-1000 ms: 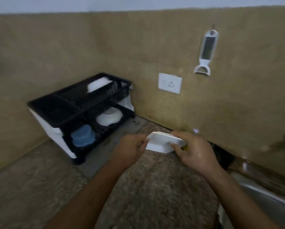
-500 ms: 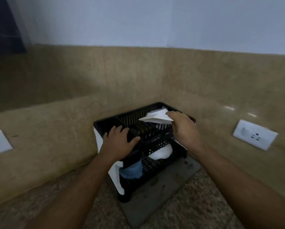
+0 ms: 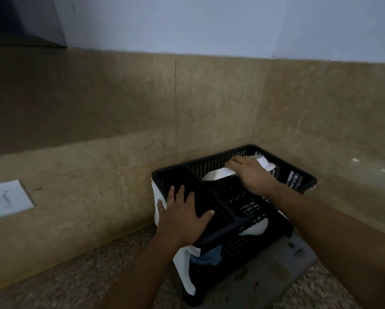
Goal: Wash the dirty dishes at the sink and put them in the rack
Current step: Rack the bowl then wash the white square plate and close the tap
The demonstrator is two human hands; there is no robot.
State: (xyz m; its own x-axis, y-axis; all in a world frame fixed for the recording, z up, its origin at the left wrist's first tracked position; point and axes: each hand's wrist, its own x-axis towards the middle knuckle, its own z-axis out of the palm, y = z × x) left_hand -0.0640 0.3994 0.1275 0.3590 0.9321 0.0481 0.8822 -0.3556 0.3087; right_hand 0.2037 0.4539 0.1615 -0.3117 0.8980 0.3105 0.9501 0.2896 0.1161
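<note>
right hand [image 3: 251,175] gripping white dish [image 3: 218,173], lowering it into black rack [image 3: 298,175]; left hand [image 3: 182,216] flat, bracing rack; next: release

I see R hand [image 3: 250,175] gripping white dish [image 3: 216,175] in far top tier of black rack [image 3: 298,175]; L hand [image 3: 182,216] flat on near-left compartment.

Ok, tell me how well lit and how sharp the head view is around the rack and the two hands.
Head view: dim overall, with a dark shadow in the upper left corner; the dish rack reads as a near-black mass with its slats barely separable; the white dish under the right hand is the brightest spot; small glare specks sit on the right tiles; the left hand is fairly sharp, the granite counter smeared near the bottom edge; wide-angle bending shows in the tile lines.
</note>
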